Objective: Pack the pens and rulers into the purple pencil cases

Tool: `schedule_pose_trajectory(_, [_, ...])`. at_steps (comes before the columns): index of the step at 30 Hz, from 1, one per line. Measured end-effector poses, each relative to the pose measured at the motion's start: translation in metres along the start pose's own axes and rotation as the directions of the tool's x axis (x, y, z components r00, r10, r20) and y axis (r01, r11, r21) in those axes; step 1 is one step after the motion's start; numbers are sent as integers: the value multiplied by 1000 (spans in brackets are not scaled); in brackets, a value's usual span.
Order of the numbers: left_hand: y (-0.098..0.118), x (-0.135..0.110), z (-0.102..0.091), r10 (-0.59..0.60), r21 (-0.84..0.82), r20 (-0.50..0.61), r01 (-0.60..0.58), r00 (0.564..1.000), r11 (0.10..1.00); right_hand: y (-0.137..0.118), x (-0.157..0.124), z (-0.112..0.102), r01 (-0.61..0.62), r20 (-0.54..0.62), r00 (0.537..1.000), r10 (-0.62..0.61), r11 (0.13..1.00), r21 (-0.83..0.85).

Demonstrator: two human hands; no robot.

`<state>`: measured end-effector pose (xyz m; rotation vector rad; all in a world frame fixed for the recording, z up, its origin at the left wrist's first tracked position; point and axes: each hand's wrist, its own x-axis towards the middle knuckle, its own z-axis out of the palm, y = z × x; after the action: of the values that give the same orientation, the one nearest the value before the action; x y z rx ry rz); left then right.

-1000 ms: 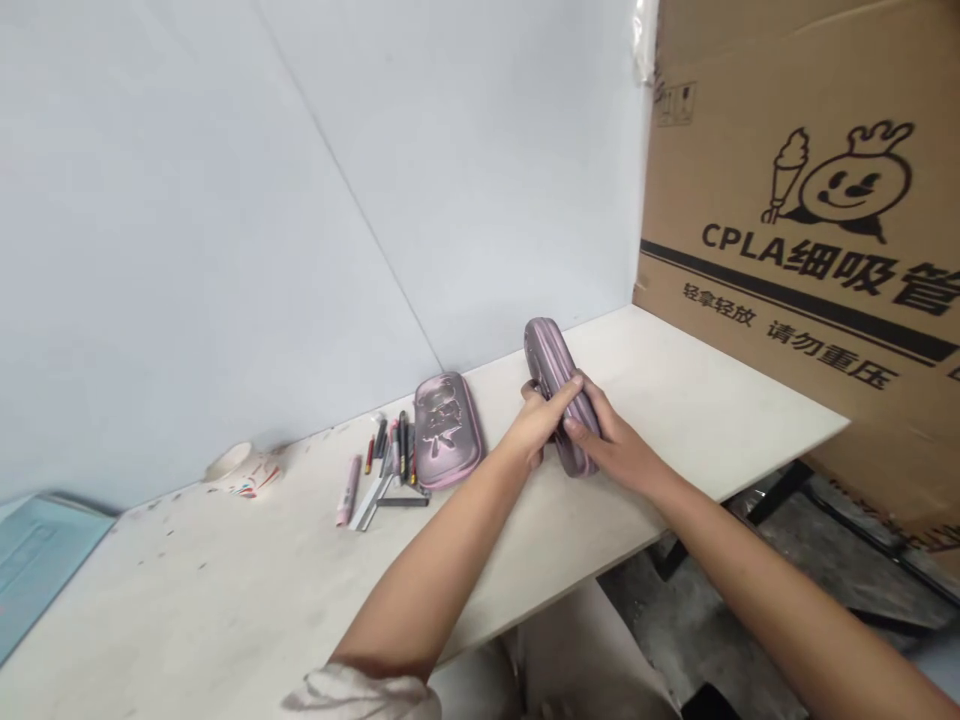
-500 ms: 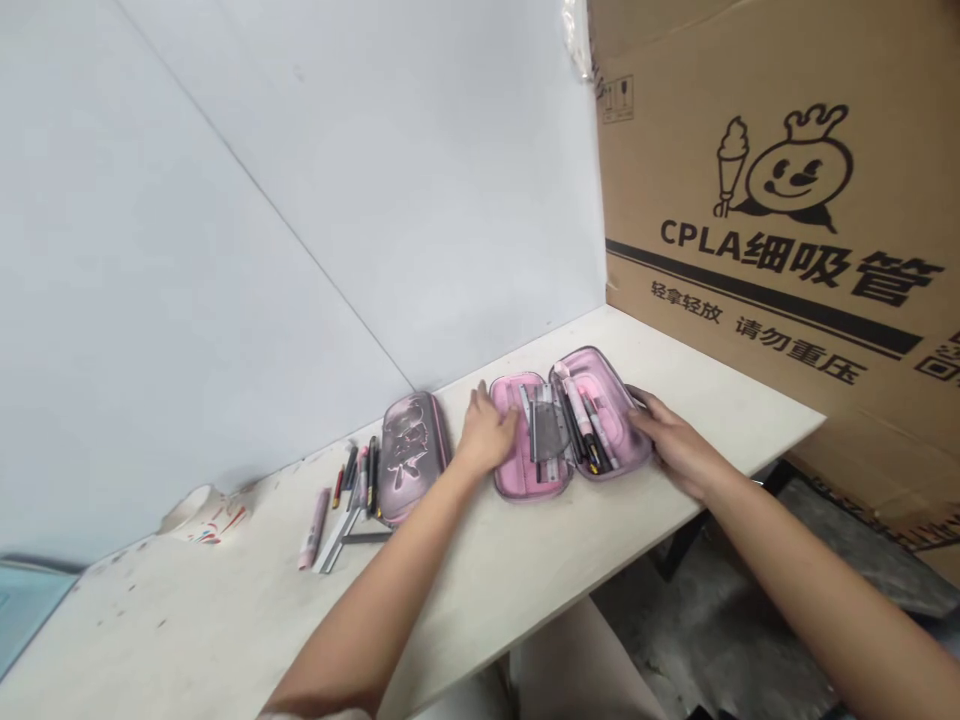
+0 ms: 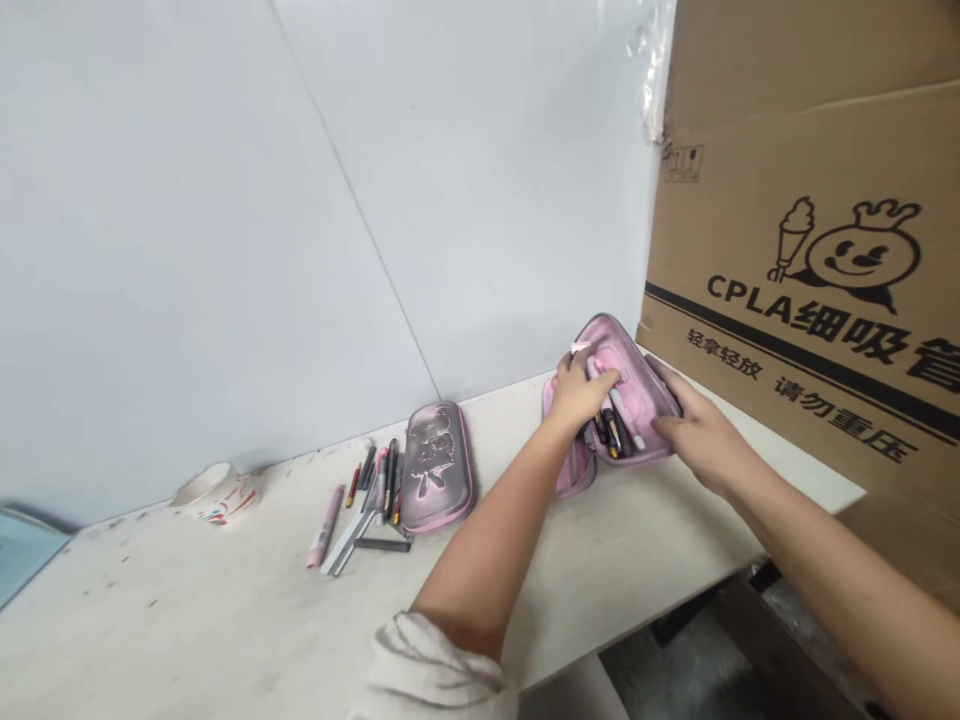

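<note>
Pinching the right wall of the open pencil case (image 3: 637,385) between thumb and fingers, the right hand (image 3: 703,438) seems to hold that half tipped up off the table (image 3: 637,560). The left hand (image 3: 576,397) is curled over the case's contents, thumb apart from the index finger; whether it grips anything I cannot tell. Should the right-hand pinch slip or the tilt steepen, the loose pens (image 3: 613,437) could slide over the case's near rim, and their round barrels might roll toward the table edge. Crowded together, they could also snag and drag one another out.

The open case has a smooth pink lining inside a rounded, shallow shell. Left of it lies the closed pencil case (image 3: 441,470), greyish mauve with a soft sheen, a raised figure and pink trim. Farther left come slim pencils, a stubby pink marker (image 3: 326,527) and a flat, greyish ruler (image 3: 349,532), then a thin-walled paper cup (image 3: 217,493). To the right of and behind the open case stands a matte brown cardboard box (image 3: 810,330), flat-sided and printed in black.
</note>
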<state>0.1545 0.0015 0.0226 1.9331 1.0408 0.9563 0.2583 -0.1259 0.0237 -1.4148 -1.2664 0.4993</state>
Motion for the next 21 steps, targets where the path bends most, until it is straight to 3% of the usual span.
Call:
schedule_pose_trajectory(2, [3,8,-20,60,-142,-84,-71,995,987,-31,17,5,86,72,994,-77,989,-121])
schedule_pose_trajectory(5, [-13,6,-50,0,-316,-140,-44,990,948,-61,31,39,228,219,961,-169,931,-284])
schedule_pose_trajectory(9, [-54,-14,-78,-215,-291,-107,177,971,940,-63,32,103,271,366,928,-65,791,-548])
schedule_pose_trajectory(13, [-82,-30,-91,-284,-185,-88,264,955,946,-51,21,144,320,428,903,40,601,-732])
schedule_pose_trajectory(17, [-88,-35,-103,-281,-124,-65,271,958,954,-44,17,152,411,451,893,-8,426,-806])
schedule_pose_trajectory(21, [-86,-42,-118,-249,-84,-43,245,968,966,-43,32,123,365,363,928,-86,407,-837])
